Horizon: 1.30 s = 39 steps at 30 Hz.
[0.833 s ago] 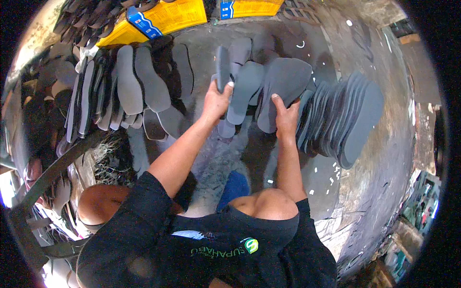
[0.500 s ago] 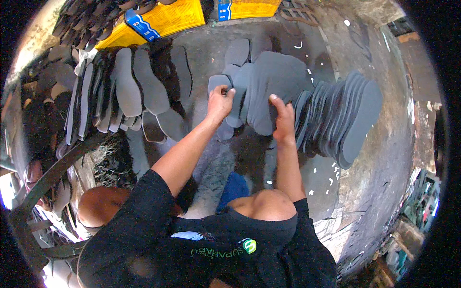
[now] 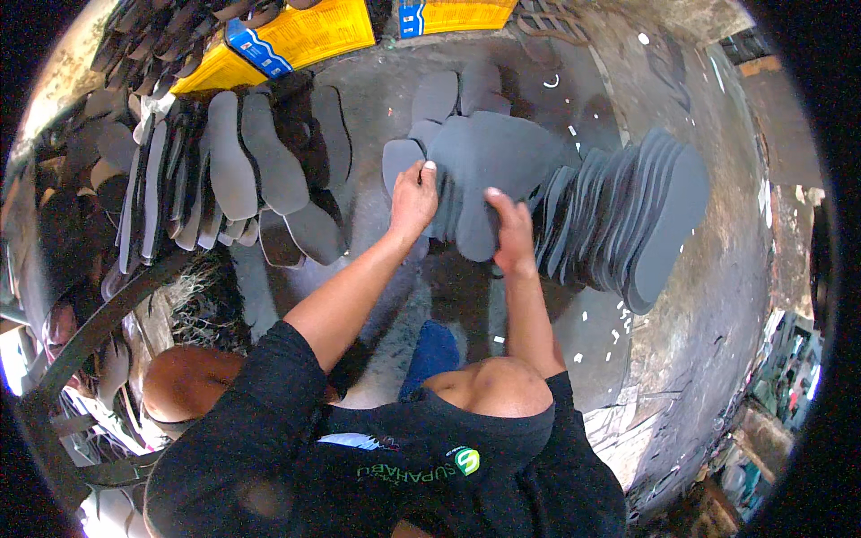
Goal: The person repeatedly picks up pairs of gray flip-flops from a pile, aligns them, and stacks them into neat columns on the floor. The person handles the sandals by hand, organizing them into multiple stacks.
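Observation:
Grey foam shoe soles lie in a loose, fanned pile [image 3: 498,148] in front of me, a broad heap whose narrow ends point toward me. My left hand [image 3: 413,204] has curled fingers and an upright thumb, gripping the left edge of the soles; the fingertips are partly hidden. At the pile's near right side is my right hand [image 3: 514,235], its thumb apart from the fingers and no sole in its grasp. To its right, a long row of overlapping grey soles [image 3: 668,220] leans across the floor. A smaller grey sole [image 3: 403,163] lies just beyond my left hand.
More dark soles [image 3: 235,161] stand and lie at the left, beside a curved dark bar [image 3: 108,318]. Yellow boxes [image 3: 327,36] line the back. Small white scraps dot the floor [image 3: 583,332] at the right. My knee [image 3: 493,386] and a blue item [image 3: 430,354] are near me.
The soles between my hands have shifted left and spread, their top ones now tilted across the pile. My right hand has moved left and slightly nearer; my left hand stays almost in place.

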Each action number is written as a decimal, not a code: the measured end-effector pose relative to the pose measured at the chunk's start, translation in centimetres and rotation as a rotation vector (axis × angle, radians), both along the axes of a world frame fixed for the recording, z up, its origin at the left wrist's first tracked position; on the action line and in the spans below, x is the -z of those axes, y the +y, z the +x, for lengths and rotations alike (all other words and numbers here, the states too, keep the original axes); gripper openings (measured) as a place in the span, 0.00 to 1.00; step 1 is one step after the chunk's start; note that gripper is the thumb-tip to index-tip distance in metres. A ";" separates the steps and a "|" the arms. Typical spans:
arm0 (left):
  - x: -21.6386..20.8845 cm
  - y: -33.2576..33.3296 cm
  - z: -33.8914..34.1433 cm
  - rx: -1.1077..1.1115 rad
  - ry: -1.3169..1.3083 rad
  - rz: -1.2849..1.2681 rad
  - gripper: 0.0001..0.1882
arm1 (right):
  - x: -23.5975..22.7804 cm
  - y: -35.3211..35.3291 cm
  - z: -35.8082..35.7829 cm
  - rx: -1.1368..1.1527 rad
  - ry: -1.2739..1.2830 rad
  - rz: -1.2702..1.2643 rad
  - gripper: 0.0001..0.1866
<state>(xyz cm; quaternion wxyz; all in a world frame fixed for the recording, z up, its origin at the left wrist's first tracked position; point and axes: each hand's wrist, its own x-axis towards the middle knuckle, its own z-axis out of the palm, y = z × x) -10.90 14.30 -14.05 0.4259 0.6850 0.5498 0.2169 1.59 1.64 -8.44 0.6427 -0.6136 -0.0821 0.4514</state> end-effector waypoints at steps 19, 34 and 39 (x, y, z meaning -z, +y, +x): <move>-3.7 -3.0 -0.7 -0.135 0.464 -0.108 0.51 | -1.0 0.0 1.1 -0.042 -1.060 -0.507 0.58; -5.5 5.0 -0.7 0.051 -0.221 -0.112 0.29 | -2.2 0.5 4.6 0.297 -0.694 -0.209 0.55; -2.4 5.0 5.9 0.240 -0.061 0.074 0.36 | -7.2 1.7 2.7 0.294 -0.568 0.140 0.44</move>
